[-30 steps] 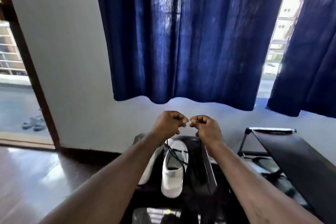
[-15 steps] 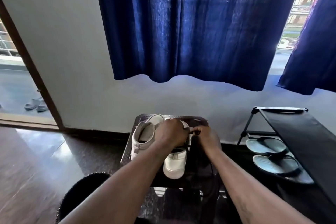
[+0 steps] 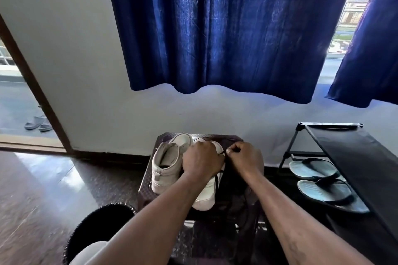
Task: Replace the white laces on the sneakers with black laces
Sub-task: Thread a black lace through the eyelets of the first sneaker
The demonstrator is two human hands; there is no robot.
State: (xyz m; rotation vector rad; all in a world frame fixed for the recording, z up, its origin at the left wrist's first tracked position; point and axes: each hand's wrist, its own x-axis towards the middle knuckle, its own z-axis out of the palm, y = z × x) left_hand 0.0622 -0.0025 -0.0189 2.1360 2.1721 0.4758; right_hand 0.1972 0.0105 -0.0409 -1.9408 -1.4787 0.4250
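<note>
Your right hand pinches the black lace between thumb and fingertips, just beside your left hand. Your left hand lies knuckles up over the right sneaker, fingers curled down onto its top. They are hidden, so I cannot tell whether they hold the lace or only the shoe. From the pinch the lace runs down the sneaker's right side. The left sneaker stands touching its mate, heel toward you, its opening empty. Both sit on the small dark surface against the wall. To your right, a black rack holds a pair of sandals on its lower shelf, side by side. Blue curtains hang above.
</note>
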